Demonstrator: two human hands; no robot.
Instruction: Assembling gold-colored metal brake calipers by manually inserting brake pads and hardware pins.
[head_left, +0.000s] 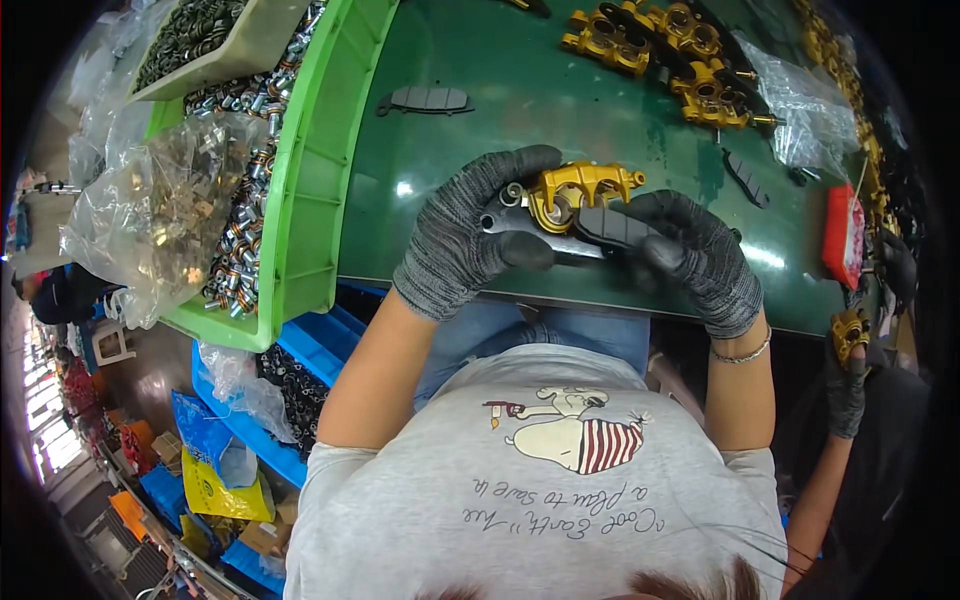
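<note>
Both of my hands wear grey knit gloves and meet above the near part of the green table. My left hand [452, 240] is closed round the left end of a gold brake caliper [592, 182] with a dark metal bracket under it. A dark grey brake pad [612, 227] sits against the caliper's near side, tilted. My right hand [708, 265] pinches the pad's right end between thumb and fingers; its fingertips are partly hidden behind the parts.
A green bin [318, 160] of bolts stands left, with a plastic bag [165, 200] on it. Loose brake pads [430, 100] lie on the table [500, 90]. Gold calipers [610, 45] are far right, near a red box [845, 235]. A co-worker's gloved hand [848, 395] holds a caliper at right.
</note>
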